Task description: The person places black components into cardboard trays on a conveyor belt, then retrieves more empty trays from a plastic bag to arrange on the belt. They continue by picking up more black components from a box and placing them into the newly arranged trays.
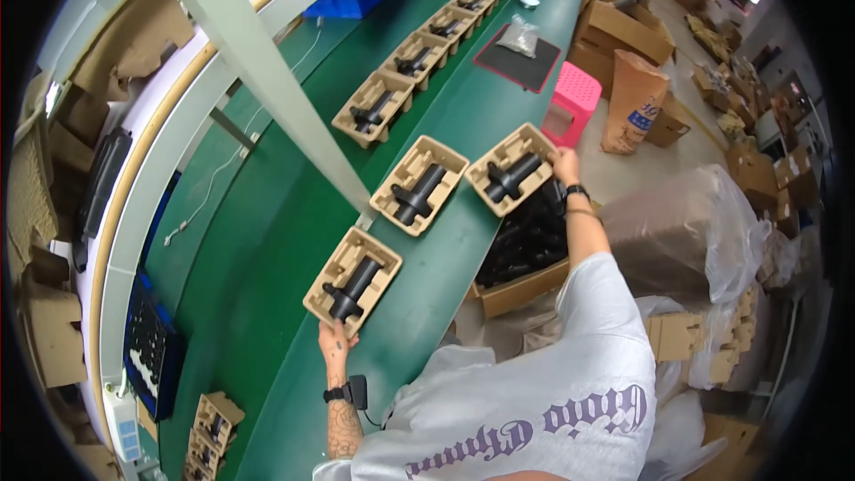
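My left hand [336, 344] is closed on the near edge of a tan moulded-pulp tray [323, 274] on the green bench. Inside that tray lies a black cylindrical part [358, 278] with a side knob. Farther right, my right hand [566, 167] grips the right edge of another pulp tray [482, 166], which is at the bench's right edge. It holds a similar black part [517, 175]. Between them a third tray [393, 180] sits on the bench with its own black part [419, 195], touched by neither hand.
A row of filled trays [411, 58] runs along the green conveyor belt [267, 240] beyond a pale metal post [258, 62]. Under my right arm stands a carton [525, 290] of black parts. A pink stool [574, 93] and a black mat [512, 67] are farther up.
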The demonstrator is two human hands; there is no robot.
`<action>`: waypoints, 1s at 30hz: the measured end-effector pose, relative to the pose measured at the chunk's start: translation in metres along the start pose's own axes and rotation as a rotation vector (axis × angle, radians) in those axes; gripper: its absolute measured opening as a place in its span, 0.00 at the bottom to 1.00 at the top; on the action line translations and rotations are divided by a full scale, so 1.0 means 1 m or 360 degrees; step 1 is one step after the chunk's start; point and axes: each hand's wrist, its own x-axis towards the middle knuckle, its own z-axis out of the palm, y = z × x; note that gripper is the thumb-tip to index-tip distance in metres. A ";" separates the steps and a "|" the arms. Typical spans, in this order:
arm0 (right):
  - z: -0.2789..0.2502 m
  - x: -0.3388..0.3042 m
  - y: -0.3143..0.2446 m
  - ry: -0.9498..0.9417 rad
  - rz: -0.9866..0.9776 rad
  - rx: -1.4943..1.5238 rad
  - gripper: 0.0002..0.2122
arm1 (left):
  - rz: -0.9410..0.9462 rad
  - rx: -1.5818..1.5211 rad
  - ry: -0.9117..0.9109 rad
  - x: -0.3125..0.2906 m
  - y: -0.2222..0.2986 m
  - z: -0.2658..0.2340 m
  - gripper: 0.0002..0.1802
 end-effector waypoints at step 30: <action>0.026 0.048 0.013 -0.0434 0.0384 0.0607 0.12 | 0.1762 0.1569 -0.0603 0.047 0.111 0.107 0.18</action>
